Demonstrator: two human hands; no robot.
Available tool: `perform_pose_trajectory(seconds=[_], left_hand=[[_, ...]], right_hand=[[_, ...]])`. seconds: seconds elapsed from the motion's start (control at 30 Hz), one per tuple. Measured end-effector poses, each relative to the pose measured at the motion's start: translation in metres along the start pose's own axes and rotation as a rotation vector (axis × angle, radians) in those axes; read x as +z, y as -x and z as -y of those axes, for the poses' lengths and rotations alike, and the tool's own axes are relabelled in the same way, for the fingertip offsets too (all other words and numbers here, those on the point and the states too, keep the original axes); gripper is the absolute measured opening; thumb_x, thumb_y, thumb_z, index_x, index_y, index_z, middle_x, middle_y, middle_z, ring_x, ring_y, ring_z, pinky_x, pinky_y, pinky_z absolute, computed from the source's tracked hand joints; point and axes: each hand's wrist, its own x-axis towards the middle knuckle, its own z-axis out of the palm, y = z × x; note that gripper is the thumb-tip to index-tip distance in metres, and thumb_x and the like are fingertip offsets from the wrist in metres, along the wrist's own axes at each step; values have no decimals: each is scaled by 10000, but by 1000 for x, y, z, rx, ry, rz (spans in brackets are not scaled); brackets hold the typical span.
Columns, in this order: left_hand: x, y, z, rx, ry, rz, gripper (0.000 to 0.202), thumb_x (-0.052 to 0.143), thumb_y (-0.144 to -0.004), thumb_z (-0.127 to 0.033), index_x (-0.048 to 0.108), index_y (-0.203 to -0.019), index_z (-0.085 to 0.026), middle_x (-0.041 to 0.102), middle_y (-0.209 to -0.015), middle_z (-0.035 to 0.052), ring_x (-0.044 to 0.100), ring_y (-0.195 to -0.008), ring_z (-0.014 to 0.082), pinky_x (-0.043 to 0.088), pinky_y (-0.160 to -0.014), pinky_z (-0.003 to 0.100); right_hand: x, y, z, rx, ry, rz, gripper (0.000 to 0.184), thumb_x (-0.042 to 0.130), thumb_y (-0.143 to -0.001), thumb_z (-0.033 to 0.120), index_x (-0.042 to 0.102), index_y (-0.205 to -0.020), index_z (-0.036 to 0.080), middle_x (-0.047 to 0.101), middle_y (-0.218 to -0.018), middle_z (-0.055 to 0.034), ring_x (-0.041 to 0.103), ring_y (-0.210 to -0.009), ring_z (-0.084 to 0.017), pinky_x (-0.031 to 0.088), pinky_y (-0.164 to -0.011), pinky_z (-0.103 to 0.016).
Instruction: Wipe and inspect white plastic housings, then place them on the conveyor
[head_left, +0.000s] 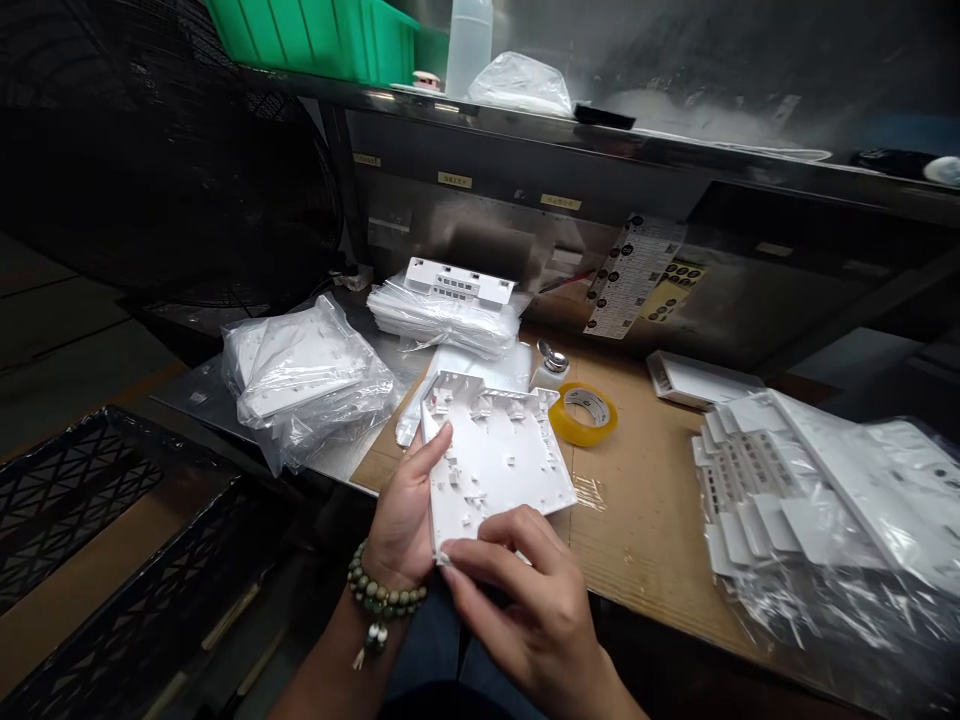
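Observation:
A white plastic housing panel is held tilted above the front of the cardboard-covered table, its inner side with small clips and posts facing up. My left hand, a beaded bracelet at its wrist, grips the panel's left edge with the thumb on top; its other fingers are hidden underneath. At the panel's near left corner, my right hand pinches the edge between thumb and index finger. Whether anything small is also in that pinch cannot be made out. Just beyond the panel lie a roll of yellow tape and a pump-top bottle.
Bagged white panels lie at the left, and stacked white housings in plastic at the right. A housing strip tops a pile of plastic bags. Black crates stand lower left. A metal shelf spans the back, holding a green bin.

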Motion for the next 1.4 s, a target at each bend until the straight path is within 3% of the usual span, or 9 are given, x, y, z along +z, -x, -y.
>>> perform_pose_trajectory(seconds=[0.1, 0.2, 0.3, 0.57, 0.83, 1.07, 1.17, 1.3, 1.4], left_hand=[[-12, -2, -13, -29, 29, -58, 554, 450, -1051, -210, 345, -1594, -176, 613, -1393, 182, 588, -1292, 337, 378, -1178, 550], [-30, -2, -30, -64, 100, -44, 560, 318, -1095, -286, 234, -1624, -120, 552, -1452, 205, 491, -1377, 349, 304, -1202, 577], [-45, 1, -43, -54, 178, 93, 609, 248, -1114, -398, 111, -1642, -127, 481, -1513, 185, 363, -1448, 341, 241, -1212, 587], [-58, 5, -46, -37, 351, 268, 560, 363, -1106, -403, 213, -1631, -277, 476, -1525, 48, 238, -1497, 275, 180, -1243, 533], [-72, 1, -45, -188, 422, 571, 604, 175, -1105, -528, 258, -1625, -234, 472, -1527, 77, 246, -1495, 274, 149, -1253, 522], [-97, -2, -51, -396, 442, 796, 748, 105, -1042, -668, 288, -1621, -232, 529, -1479, 85, 310, -1480, 291, 200, -1251, 528], [-109, 1, -51, -501, 391, 766, 712, 225, -1030, -674, 322, -1609, -272, 604, -1397, 60, 392, -1442, 308, 297, -1230, 523], [-132, 6, -51, -617, 166, 519, 617, 402, -1012, -610, 385, -1570, -349, 687, -1263, 42, 621, -1232, 368, 468, -1118, 548], [-141, 9, -46, -505, 65, 348, 584, 469, -1012, -537, 370, -1567, -388, 674, -1297, 43, 620, -1231, 383, 486, -1095, 568]], right_hand=[[-19, 12, -17, 125, -3, -12, 198, 715, -870, 97, 747, -1027, 214, 617, -874, -24, 593, -763, -103, 503, -654, -229], [-48, 26, -44, 291, 92, -269, 199, 736, -870, 109, 751, -1009, 251, 596, -913, -8, 572, -769, -79, 480, -660, -197], [-70, 37, -61, 349, 245, -474, 139, 756, -866, 144, 757, -958, 248, 589, -890, 3, 551, -754, -75, 466, -675, -195], [-56, 41, -69, 352, 239, -353, 135, 704, -900, 141, 751, -993, 226, 583, -874, -3, 563, -738, -87, 489, -696, -228], [-54, 48, -72, 321, 237, -331, 183, 699, -903, 124, 741, -1024, 255, 578, -872, 3, 567, -742, -79, 490, -697, -214], [-70, 41, -99, 312, 336, -305, 73, 704, -908, 165, 754, -943, 206, 587, -830, -3, 566, -706, -80, 483, -675, -219], [-80, 19, -93, 312, 327, -421, 85, 716, -907, 182, 768, -962, 220, 584, -845, -6, 551, -737, -91, 472, -697, -237], [-79, -14, -74, 225, 267, -504, 127, 705, -913, 171, 769, -1013, 217, 585, -889, -14, 546, -773, -101, 480, -740, -264], [-72, -23, -71, 207, 273, -451, 140, 697, -919, 166, 767, -1030, 214, 590, -896, -11, 547, -768, -96, 485, -735, -262]])
